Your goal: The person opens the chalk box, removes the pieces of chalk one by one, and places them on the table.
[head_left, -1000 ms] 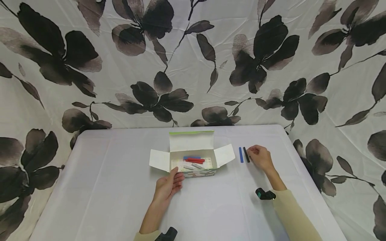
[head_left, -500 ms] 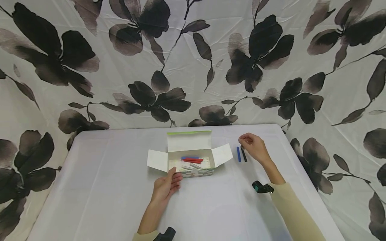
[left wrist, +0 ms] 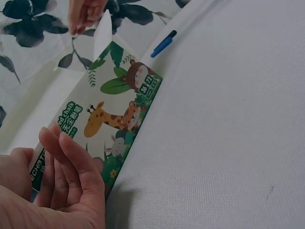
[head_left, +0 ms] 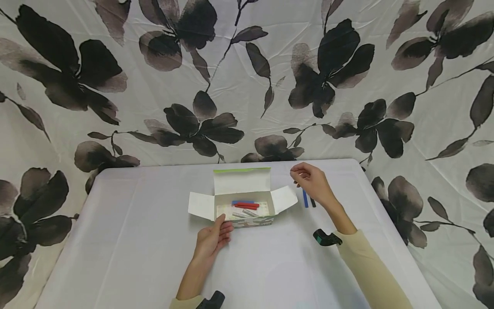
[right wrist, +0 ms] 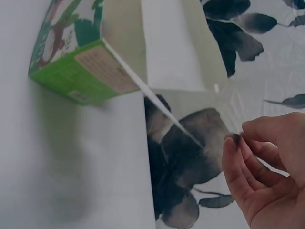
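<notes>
An open cardboard chalk box (head_left: pixel 254 222) with animal pictures stands mid-table, its flaps spread. Inside lie a blue stick (head_left: pixel 243 202), red sticks (head_left: pixel 247 206) and pale grey sticks (head_left: pixel 251 213). My left hand (head_left: pixel 211 241) holds the box at its front left corner, thumb at the rim and fingers along the printed front (left wrist: pixel 114 124). Raised beyond the right flap (head_left: pixel 284 198), my right hand (head_left: pixel 313 182) pinches a small dark stick (right wrist: pixel 236 139) between thumb and fingertips; most of it is hidden by the fingers.
A blue stick (head_left: pixel 305 199) and a black stick (head_left: pixel 313 203) lie side by side on the white table (head_left: pixel 154 240), right of the box, partly under the right hand in the head view. A flowered cloth (head_left: pixel 262 86) hangs behind the table's back edge.
My right hand has lifted from beside the black and blue sticks and moved left toward the box, a dark stick now showing in its fingertips. The left hand stays at the box.
</notes>
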A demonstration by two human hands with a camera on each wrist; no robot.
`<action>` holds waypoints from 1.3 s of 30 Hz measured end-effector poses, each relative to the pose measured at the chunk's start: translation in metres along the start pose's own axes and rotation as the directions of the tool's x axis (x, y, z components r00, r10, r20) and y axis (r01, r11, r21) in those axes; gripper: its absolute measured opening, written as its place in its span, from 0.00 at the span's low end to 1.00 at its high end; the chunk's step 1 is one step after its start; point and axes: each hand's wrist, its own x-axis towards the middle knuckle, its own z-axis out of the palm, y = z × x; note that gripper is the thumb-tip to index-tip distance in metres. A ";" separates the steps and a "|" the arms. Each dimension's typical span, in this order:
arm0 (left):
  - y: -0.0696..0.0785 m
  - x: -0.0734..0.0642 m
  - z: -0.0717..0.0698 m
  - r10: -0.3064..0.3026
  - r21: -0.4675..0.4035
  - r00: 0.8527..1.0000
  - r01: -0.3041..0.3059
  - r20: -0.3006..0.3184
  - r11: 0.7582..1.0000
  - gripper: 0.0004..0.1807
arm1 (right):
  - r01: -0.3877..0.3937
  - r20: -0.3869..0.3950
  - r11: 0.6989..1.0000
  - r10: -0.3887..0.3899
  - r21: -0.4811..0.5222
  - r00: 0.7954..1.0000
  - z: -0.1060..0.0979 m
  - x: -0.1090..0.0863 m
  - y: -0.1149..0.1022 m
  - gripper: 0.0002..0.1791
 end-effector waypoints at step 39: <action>0.007 0.007 0.007 -0.034 -0.040 0.999 0.033 -0.023 0.999 0.30 | 0.258 0.546 0.964 -0.180 -0.068 0.818 0.096 0.017 -0.019 0.06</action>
